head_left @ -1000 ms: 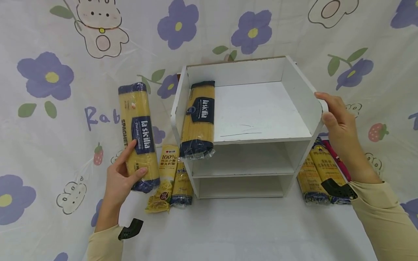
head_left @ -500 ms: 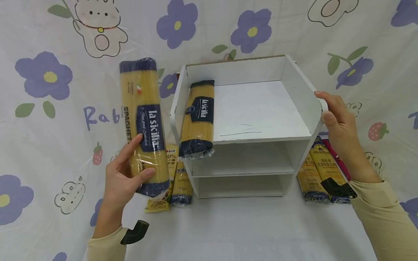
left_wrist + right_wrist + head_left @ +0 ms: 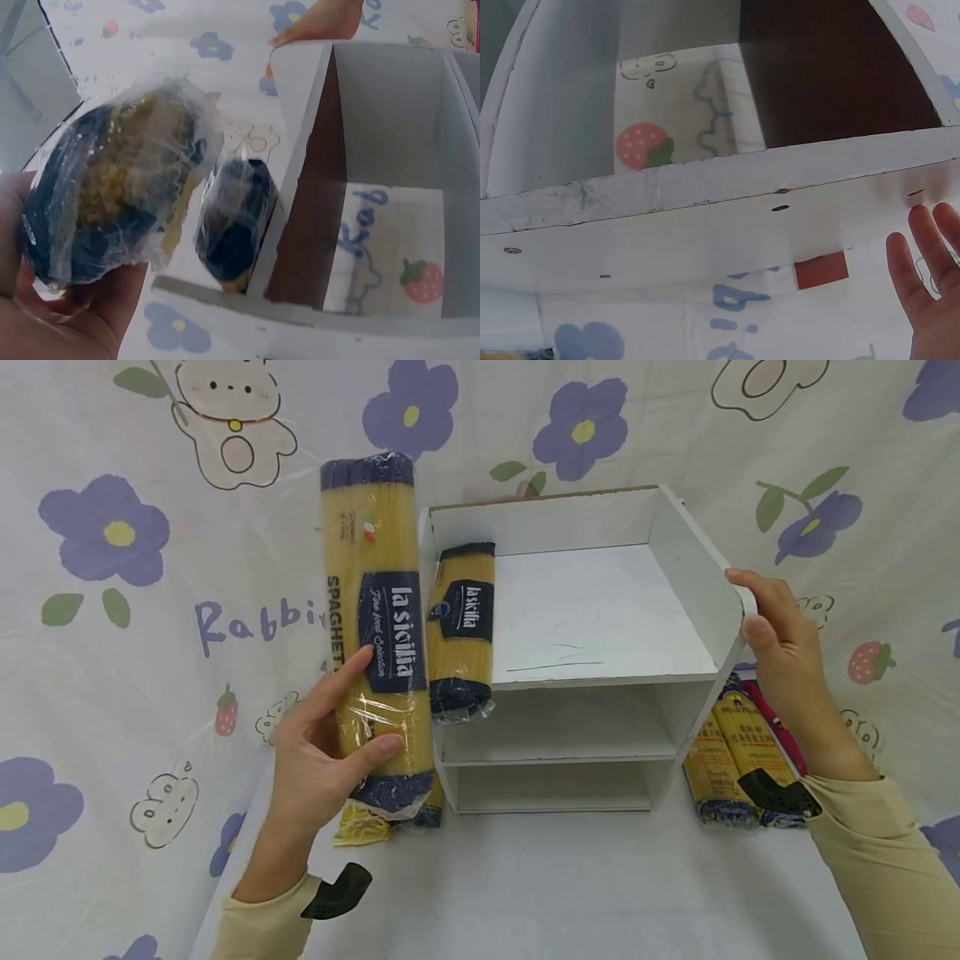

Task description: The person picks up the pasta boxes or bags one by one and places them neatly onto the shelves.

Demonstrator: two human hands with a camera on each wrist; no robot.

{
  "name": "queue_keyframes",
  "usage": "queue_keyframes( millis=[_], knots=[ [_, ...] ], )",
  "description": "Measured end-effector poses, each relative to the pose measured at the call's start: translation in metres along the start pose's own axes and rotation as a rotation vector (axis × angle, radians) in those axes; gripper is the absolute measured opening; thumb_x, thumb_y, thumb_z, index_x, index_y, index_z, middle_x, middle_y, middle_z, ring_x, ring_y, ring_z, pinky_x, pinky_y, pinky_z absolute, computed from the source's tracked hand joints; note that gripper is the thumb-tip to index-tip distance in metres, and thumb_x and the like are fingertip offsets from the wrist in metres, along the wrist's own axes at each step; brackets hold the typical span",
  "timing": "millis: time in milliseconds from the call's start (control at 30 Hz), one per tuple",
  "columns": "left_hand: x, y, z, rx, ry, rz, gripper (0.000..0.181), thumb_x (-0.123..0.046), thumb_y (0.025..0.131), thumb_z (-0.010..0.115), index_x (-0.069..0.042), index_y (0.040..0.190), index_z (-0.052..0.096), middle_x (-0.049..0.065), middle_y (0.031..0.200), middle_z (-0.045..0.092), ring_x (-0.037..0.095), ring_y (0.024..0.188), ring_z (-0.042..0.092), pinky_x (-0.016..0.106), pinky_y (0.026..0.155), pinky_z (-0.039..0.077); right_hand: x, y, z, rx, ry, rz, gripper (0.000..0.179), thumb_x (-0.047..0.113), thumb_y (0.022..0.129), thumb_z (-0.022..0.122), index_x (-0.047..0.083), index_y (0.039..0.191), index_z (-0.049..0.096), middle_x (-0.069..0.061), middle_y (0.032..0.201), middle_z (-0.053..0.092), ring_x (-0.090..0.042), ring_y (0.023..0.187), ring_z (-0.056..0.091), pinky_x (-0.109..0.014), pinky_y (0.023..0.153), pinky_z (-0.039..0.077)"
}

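Note:
My left hand [image 3: 315, 768] grips a clear-wrapped spaghetti pack [image 3: 375, 535] with blue ends near its lower part, thumb in front. The pack is held upright at the left of a white shelf unit [image 3: 592, 610] and overlaps its left side panel in the head view. On the top shelf, against that panel, lies a matching spaghetti pack [image 3: 459, 652]. Its end [image 3: 236, 217] shows beside the held pack [image 3: 120, 172] in the left wrist view. My right hand [image 3: 786, 660] holds the front upper corner of the right panel; its fingertips [image 3: 919, 217] touch the outer side.
Two lower compartments [image 3: 555, 722] open toward the front. Left of the unit, pasta packs [image 3: 363, 827] are mostly hidden behind the held one. More yellow pasta packs [image 3: 750, 735] stand at the right, beside a pink item [image 3: 767, 714]. A flower-printed cloth [image 3: 150, 677] hangs behind.
My left hand has raised the spaghetti pack and brought it right, closer to the shelf, so it now covers more of the packs behind. The right hand stays on the panel.

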State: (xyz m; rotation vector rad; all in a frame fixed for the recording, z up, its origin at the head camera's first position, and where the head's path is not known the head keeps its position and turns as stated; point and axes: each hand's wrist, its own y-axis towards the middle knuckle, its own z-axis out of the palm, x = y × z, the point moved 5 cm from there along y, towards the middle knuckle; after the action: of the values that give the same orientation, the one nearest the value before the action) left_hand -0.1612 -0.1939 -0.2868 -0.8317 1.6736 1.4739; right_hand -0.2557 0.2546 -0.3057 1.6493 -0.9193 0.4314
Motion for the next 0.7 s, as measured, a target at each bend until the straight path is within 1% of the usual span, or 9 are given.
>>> queue_keyframes(
  millis=[100, 233, 433, 567, 700],
  knots=[
    [-0.003, 0.002, 0.01, 0.016, -0.01, -0.002, 0.08, 0.011, 0.077, 0.077, -0.009, 0.148, 0.045, 0.006, 0.137, 0.055, 0.02, 0.114, 0.064, 0.031, 0.086, 0.06, 0.0, 0.0, 0.0, -0.002, 0.003, 0.003, 0.042, 0.023, 0.105, 0.046, 0.01, 0.145, 0.049, 0.004, 0.135, 0.053, -0.011, 0.122, 0.05, -0.012, 0.095, 0.044],
    [-0.005, 0.002, 0.023, 0.02, -0.015, -0.014, 0.079, 0.006, 0.078, 0.079, -0.011, 0.148, 0.046, 0.003, 0.135, 0.056, 0.019, 0.114, 0.063, 0.03, 0.087, 0.06, 0.0, 0.0, 0.0, -0.001, 0.006, 0.0, 0.042, 0.023, 0.105, 0.046, 0.01, 0.145, 0.049, 0.005, 0.135, 0.053, -0.011, 0.121, 0.051, -0.012, 0.095, 0.045],
    [-0.009, 0.005, 0.041, 0.02, 0.004, -0.016, 0.081, 0.005, 0.077, 0.08, -0.014, 0.148, 0.047, 0.005, 0.131, 0.056, 0.021, 0.111, 0.064, 0.03, 0.085, 0.061, 0.001, 0.001, 0.0, -0.001, 0.016, -0.019, 0.043, 0.025, 0.105, 0.048, 0.009, 0.145, 0.049, 0.005, 0.134, 0.054, -0.011, 0.12, 0.051, -0.011, 0.094, 0.045],
    [-0.011, 0.006, 0.052, 0.032, 0.012, -0.02, 0.079, -0.002, 0.078, 0.082, -0.017, 0.148, 0.047, 0.005, 0.128, 0.056, 0.021, 0.109, 0.063, 0.03, 0.084, 0.061, 0.0, 0.001, -0.001, -0.001, 0.007, -0.015, 0.043, 0.025, 0.105, 0.048, 0.01, 0.145, 0.049, 0.008, 0.133, 0.054, -0.01, 0.12, 0.051, -0.01, 0.094, 0.045],
    [-0.01, 0.006, 0.065, 0.06, -0.004, -0.023, 0.077, -0.01, 0.081, 0.082, -0.019, 0.148, 0.047, 0.005, 0.132, 0.055, 0.022, 0.112, 0.062, 0.031, 0.086, 0.06, -0.002, 0.001, -0.001, 0.004, 0.006, -0.024, 0.042, 0.021, 0.105, 0.046, 0.009, 0.145, 0.048, 0.009, 0.132, 0.054, -0.009, 0.119, 0.051, -0.01, 0.093, 0.045]
  ],
)
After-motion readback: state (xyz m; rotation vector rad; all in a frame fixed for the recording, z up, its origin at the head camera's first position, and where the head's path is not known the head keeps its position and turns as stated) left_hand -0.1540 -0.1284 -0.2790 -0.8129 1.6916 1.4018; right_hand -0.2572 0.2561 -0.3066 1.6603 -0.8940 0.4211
